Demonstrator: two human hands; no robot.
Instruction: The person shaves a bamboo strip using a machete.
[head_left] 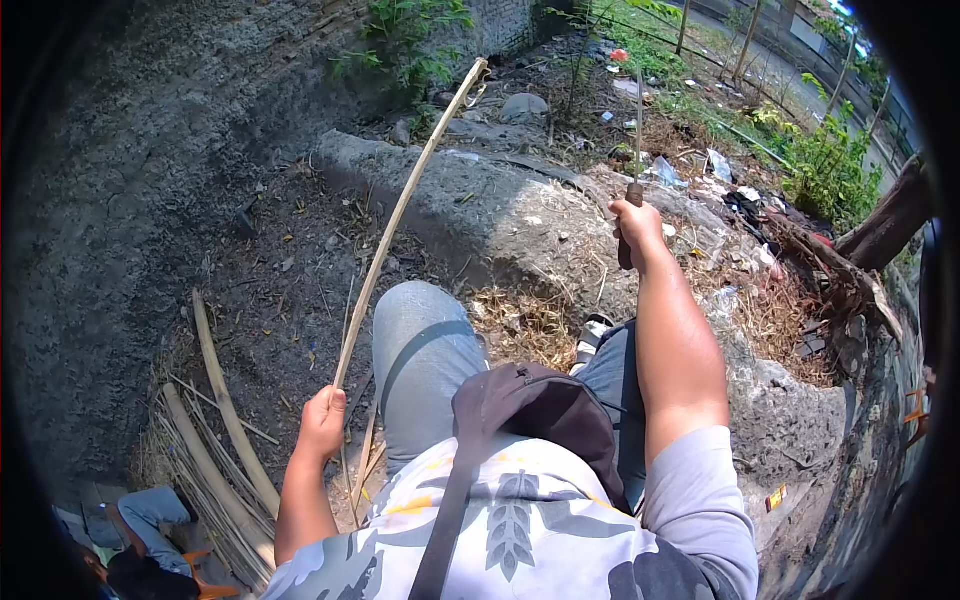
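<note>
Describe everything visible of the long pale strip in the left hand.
The long pale strip looks like bamboo or wood: yellowish tan, narrow, slightly bowed, its far tip uneven. It slants forward and to the right from the left hand, which grips its near part. Whether it continues below the fist is unclear.

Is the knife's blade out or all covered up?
Out. The knife is in the right hand, and its thin blade shows bare, with no cover over it.
</note>
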